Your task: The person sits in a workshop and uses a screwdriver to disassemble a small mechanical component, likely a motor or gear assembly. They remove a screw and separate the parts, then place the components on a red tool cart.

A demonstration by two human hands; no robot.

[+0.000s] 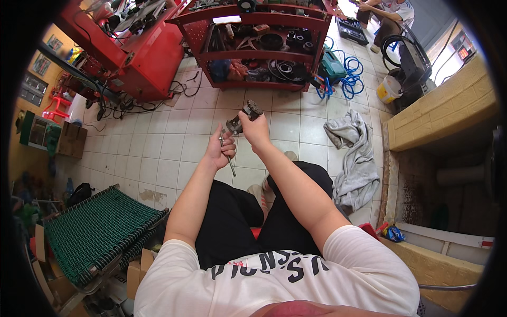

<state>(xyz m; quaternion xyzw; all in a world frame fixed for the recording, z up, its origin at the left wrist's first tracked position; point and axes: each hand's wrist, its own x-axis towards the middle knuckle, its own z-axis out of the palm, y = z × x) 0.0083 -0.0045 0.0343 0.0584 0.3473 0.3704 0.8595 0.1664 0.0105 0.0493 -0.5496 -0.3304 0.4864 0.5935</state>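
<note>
In front of my knees, my left hand (220,150) is closed around a slim metal rod-like tool (231,166), whose lower end sticks out below my fingers. The tool's exact kind is too small to tell. Just right of it, my right hand (254,130) grips a dark, greasy metal machine part (252,110) with a round grey section on its left side. The upper end of the tool is close to that part; whether they touch I cannot tell. My palm and fingers hide some of the part.
A red tool cart (259,53) with loaded shelves stands ahead, beside a red machine (150,68). Grey cloth (354,158) and coiled blue hose (351,74) lie on the right. A green woven seat (100,232) is at left. Another person (393,16) sits far right.
</note>
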